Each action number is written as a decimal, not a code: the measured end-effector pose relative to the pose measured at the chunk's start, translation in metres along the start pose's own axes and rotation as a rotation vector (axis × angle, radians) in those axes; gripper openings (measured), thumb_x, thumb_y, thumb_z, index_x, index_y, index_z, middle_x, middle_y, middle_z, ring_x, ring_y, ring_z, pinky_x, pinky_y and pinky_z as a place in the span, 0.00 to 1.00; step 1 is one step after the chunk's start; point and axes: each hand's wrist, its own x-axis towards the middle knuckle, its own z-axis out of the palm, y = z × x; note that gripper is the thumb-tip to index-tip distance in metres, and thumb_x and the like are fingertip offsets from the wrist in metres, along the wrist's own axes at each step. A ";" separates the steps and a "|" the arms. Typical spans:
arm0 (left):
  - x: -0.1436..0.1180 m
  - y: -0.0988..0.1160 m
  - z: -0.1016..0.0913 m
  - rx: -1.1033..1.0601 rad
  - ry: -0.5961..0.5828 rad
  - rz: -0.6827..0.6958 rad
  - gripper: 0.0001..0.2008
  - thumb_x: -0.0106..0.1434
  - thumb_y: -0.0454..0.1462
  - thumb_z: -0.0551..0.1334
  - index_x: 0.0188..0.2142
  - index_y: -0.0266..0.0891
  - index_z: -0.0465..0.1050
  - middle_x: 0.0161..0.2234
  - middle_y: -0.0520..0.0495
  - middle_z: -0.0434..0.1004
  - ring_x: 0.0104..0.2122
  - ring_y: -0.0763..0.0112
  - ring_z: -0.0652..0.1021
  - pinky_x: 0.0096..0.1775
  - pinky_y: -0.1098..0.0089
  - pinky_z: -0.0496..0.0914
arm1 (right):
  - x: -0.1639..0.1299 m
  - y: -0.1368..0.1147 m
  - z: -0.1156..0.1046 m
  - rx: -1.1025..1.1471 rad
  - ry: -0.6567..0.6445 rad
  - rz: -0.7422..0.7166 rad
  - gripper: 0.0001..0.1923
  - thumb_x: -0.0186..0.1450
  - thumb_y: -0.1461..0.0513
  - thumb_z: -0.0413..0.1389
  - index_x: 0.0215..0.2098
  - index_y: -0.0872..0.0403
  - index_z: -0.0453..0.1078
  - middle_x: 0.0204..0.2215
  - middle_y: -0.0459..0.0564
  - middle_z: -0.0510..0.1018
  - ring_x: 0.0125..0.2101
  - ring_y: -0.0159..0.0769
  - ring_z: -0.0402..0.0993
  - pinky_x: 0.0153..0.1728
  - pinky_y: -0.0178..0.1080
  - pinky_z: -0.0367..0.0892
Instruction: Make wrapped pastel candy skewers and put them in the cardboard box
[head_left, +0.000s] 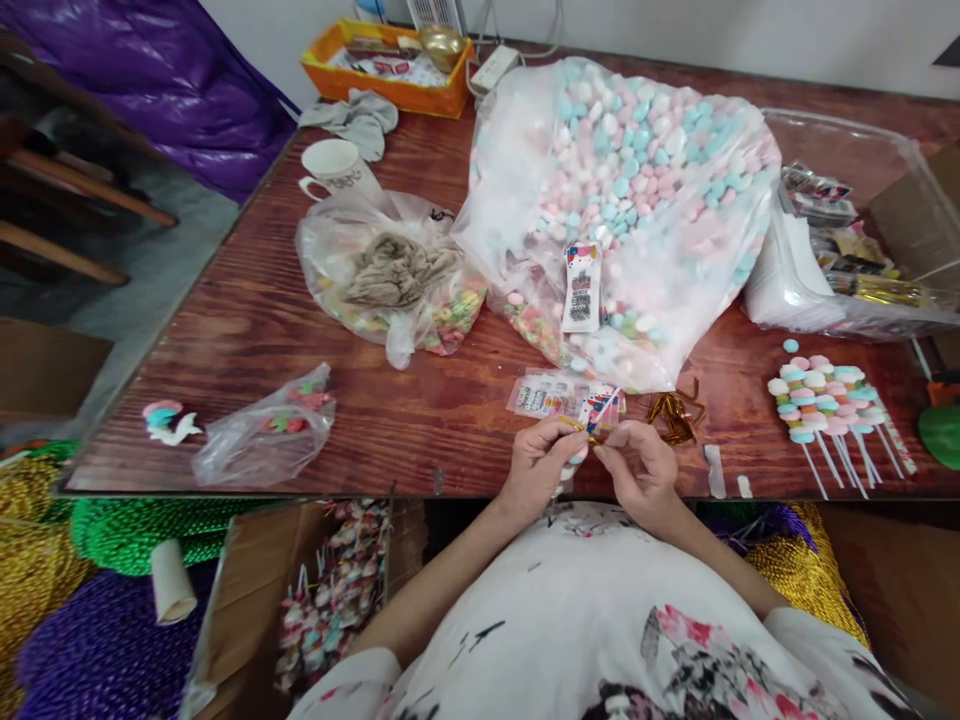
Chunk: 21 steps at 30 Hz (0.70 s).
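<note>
A: What are your hands doing at the lower centre of the frame?

B: Your left hand (536,462) and right hand (641,470) meet at the table edge (300,490), fingertips pinched together on a thin gold twist tie (581,428) at a small packet with a red, white and blue label (604,408). Both are grasping; neither is loose.

A: Can you read that label?

B: No, the print is too small. The same goes for the card with dark print (582,288) lying on the big clear bag of pink, blue and white candies (630,190) in the upper centre.

A: What else lies near your hands?

B: A bundle of gold ties (677,412) just right of them, and finished candy sticks (825,400) at the right. A white mug (334,167) sits upper left; its marking is unreadable.
</note>
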 end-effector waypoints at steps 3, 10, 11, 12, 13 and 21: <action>-0.001 0.007 0.001 0.051 -0.014 0.098 0.12 0.59 0.43 0.65 0.23 0.38 0.74 0.27 0.49 0.73 0.30 0.72 0.71 0.35 0.71 0.68 | -0.001 0.005 -0.002 0.140 -0.094 0.209 0.03 0.64 0.62 0.58 0.32 0.53 0.70 0.25 0.44 0.72 0.27 0.30 0.66 0.31 0.34 0.64; 0.008 0.022 -0.008 0.099 -0.409 0.086 0.12 0.57 0.39 0.65 0.20 0.35 0.75 0.22 0.50 0.71 0.25 0.74 0.70 0.31 0.72 0.64 | 0.027 0.011 -0.025 0.336 -0.652 0.300 0.15 0.64 0.53 0.57 0.27 0.55 0.66 0.20 0.42 0.69 0.22 0.29 0.63 0.26 0.33 0.61; 0.010 0.023 -0.011 0.080 -0.466 0.016 0.11 0.55 0.38 0.66 0.19 0.35 0.74 0.21 0.51 0.70 0.23 0.76 0.68 0.29 0.73 0.62 | 0.030 0.009 -0.028 0.241 -0.700 0.174 0.14 0.65 0.55 0.55 0.27 0.55 0.66 0.21 0.43 0.69 0.23 0.29 0.63 0.26 0.33 0.60; 0.011 0.024 -0.013 0.056 -0.508 -0.075 0.11 0.53 0.38 0.67 0.19 0.35 0.74 0.19 0.52 0.68 0.21 0.77 0.66 0.26 0.74 0.60 | 0.032 0.006 -0.030 0.129 -0.717 0.010 0.12 0.67 0.57 0.52 0.28 0.55 0.66 0.22 0.44 0.69 0.25 0.30 0.63 0.28 0.35 0.60; 0.012 0.025 -0.015 0.025 -0.538 -0.180 0.10 0.51 0.37 0.68 0.18 0.34 0.74 0.18 0.53 0.67 0.19 0.79 0.65 0.23 0.75 0.58 | 0.033 0.002 -0.032 0.014 -0.715 -0.178 0.10 0.67 0.60 0.50 0.29 0.55 0.66 0.24 0.46 0.70 0.26 0.32 0.63 0.30 0.36 0.61; 0.008 0.011 -0.018 -0.146 -0.774 -0.760 0.04 0.39 0.32 0.69 0.18 0.34 0.77 0.15 0.50 0.74 0.14 0.76 0.70 0.17 0.77 0.63 | 0.029 -0.023 -0.037 -0.291 -0.671 -1.083 0.09 0.65 0.68 0.49 0.34 0.53 0.71 0.27 0.51 0.75 0.31 0.38 0.68 0.39 0.47 0.66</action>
